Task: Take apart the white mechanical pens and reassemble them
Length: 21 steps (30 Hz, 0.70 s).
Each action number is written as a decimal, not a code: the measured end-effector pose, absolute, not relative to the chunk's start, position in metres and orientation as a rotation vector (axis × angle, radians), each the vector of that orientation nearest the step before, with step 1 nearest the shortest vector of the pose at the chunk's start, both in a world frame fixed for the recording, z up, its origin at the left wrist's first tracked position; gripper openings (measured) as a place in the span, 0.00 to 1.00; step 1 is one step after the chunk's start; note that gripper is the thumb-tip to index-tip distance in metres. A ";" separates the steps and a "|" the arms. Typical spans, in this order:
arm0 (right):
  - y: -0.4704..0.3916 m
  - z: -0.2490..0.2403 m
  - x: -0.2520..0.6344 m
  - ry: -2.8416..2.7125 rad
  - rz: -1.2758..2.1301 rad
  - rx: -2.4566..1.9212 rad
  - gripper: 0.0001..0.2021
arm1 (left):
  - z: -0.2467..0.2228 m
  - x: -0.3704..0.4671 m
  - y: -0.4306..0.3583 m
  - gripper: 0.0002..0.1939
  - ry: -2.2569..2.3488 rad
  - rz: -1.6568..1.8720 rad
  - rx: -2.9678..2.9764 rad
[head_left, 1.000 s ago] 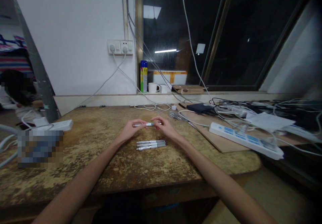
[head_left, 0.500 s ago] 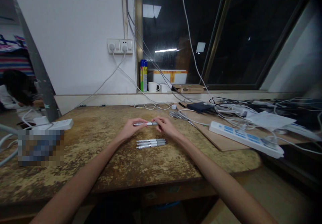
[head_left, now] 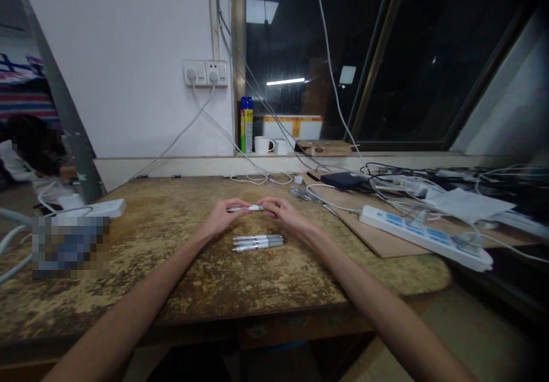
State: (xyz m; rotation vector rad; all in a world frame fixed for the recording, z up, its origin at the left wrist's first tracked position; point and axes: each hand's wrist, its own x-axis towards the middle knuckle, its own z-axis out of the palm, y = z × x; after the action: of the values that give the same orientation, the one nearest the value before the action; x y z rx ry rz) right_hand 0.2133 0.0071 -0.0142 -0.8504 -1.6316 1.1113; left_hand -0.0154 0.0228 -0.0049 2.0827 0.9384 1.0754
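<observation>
Between my two hands a white and grey pen (head_left: 256,207) is held level above the worn wooden table (head_left: 184,290). My left hand (head_left: 223,216) pinches its left part, and my right hand (head_left: 283,211) has its fingers closed round the grey right end. Just nearer to me, several similar pens (head_left: 257,243) lie side by side on the table, roughly parallel to the held one. The fingers partly cover both ends of the held pen.
On the right are a white power strip (head_left: 424,236), a thin brown board (head_left: 377,245), a dark flat box (head_left: 343,180) and tangled cables. Another power strip (head_left: 107,209) sits at the left. A spray can (head_left: 246,124) and white mug (head_left: 263,144) stand on the sill. A person (head_left: 30,147) is far left.
The view has shifted slightly. My right fingers have changed their grip a little on the pen's right end. The pens on the table lie as before.
</observation>
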 end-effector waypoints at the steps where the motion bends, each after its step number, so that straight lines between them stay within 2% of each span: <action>1: 0.007 -0.014 0.214 -1.611 1.145 -0.846 0.15 | -0.005 -0.015 0.022 0.19 0.940 1.075 2.076; 7: 0.002 -0.010 0.210 -1.522 1.285 -0.730 0.17 | -0.009 -0.011 0.026 0.24 1.007 1.139 1.738; 11: -0.005 -0.011 0.203 -1.664 1.172 -0.786 0.15 | -0.013 -0.010 0.029 0.23 0.909 1.173 1.587; 15: -0.001 -0.013 0.195 -1.728 0.896 -0.834 0.14 | -0.010 -0.007 0.026 0.23 0.820 1.154 1.622; 21: 0.008 -0.002 0.173 -1.644 0.868 -0.681 0.16 | -0.001 -0.003 0.019 0.25 0.808 1.054 1.953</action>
State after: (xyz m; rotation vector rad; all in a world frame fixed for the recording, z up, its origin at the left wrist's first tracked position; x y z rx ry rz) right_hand 0.1727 0.0077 -0.0017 -0.6811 -1.6440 0.8680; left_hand -0.0025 0.0187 -0.0008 1.9529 0.8076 1.0536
